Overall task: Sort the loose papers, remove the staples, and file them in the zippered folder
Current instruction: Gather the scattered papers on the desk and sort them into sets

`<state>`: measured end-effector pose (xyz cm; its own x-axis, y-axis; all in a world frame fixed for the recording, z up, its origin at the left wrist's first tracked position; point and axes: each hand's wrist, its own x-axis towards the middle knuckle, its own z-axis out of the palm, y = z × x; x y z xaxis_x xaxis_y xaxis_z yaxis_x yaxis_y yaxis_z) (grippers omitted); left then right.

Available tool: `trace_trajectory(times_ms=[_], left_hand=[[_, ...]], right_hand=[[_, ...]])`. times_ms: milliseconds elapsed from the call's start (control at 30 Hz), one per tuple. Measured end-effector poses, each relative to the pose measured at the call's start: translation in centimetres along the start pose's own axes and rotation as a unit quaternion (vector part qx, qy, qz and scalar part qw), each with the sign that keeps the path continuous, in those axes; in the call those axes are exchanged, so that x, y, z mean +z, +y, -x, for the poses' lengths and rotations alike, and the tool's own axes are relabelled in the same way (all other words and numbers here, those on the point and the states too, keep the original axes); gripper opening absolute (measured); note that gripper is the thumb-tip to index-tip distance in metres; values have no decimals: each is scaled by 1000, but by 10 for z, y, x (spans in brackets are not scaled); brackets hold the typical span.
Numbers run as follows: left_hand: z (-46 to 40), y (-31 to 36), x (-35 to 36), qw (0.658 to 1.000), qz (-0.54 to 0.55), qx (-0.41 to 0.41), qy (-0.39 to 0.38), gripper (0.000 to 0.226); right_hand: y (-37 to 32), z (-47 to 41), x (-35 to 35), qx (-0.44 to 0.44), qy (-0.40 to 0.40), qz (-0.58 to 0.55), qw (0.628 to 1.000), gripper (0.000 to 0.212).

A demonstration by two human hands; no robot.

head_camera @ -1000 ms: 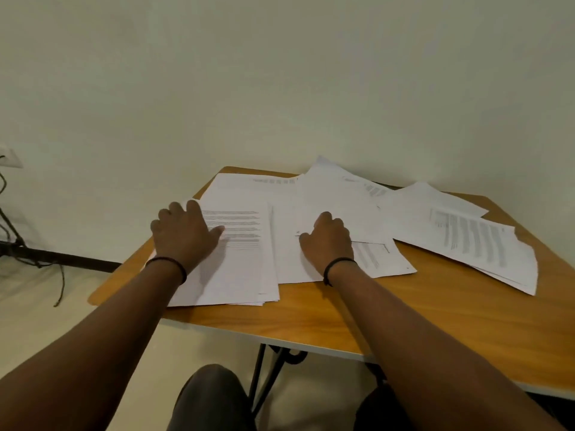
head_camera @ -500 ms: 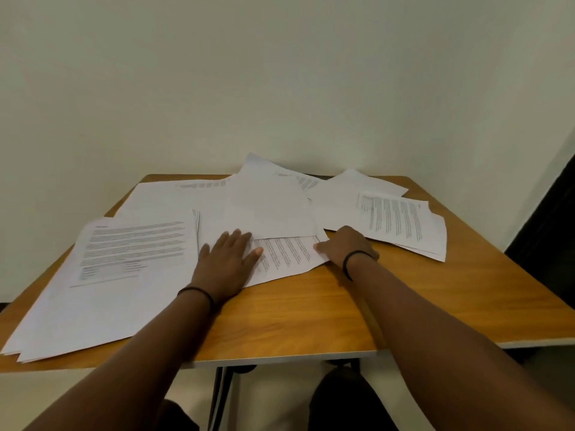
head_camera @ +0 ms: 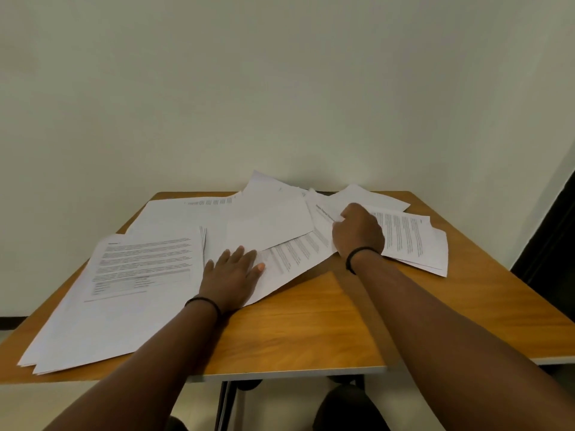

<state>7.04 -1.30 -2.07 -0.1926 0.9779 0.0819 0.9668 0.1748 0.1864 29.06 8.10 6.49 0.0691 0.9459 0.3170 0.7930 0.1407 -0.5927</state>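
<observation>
On papers (head_camera: 267, 225), left hand (head_camera: 231, 276) flat, grip apart; right hand (head_camera: 357, 233) grip indiscernible.

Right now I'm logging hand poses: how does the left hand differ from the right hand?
The left hand lies flat with fingers straight, pressing a sheet near the table's front; the right hand has its fingers curled at a sheet's edge among the far papers. The left hand sits nearer the person, the right hand farther out. Both wear a dark wristband and rest on paper.

A wooden table (head_camera: 311, 321) stands against a plain pale wall (head_camera: 280, 88) (dark doorway (head_camera: 557, 219) at far right), over light floor (head_camera: 18, 402).
</observation>
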Motion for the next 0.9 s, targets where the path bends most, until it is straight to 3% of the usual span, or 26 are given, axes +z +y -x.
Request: trace_trajectory(times_ms=[133, 233, 333, 433, 567, 667, 767, 900], left_hand=[[0, 4, -6, 1000, 13, -5, -6, 53], [2, 10, -12, 999, 40, -6, 6, 54], [-4, 19, -28, 991, 99, 2, 88, 62], [-10, 30, -62, 959, 226, 6, 169, 77], [-10, 51, -121, 883, 421, 78, 195, 89], [-7, 59, -159, 810, 544, 138, 172, 62], [-8, 60, -168, 779, 593, 109, 174, 23], [-10, 52, -143, 763, 619, 43, 179, 22]], right_hand=[[-6, -3, -35, -119, 138, 55, 982, 13], [-14, -12, -55, -205, 233, 29, 950, 19], [-26, -19, -72, -307, 320, -23, 896, 17], [-40, -19, -90, -399, 355, -51, 844, 18], [-62, -6, -117, -454, 368, -127, 802, 24], [-77, -3, -131, -438, 358, -185, 804, 23], [-81, -12, -135, -386, 306, -213, 844, 22], [-59, -25, -113, -268, 210, -241, 909, 31]])
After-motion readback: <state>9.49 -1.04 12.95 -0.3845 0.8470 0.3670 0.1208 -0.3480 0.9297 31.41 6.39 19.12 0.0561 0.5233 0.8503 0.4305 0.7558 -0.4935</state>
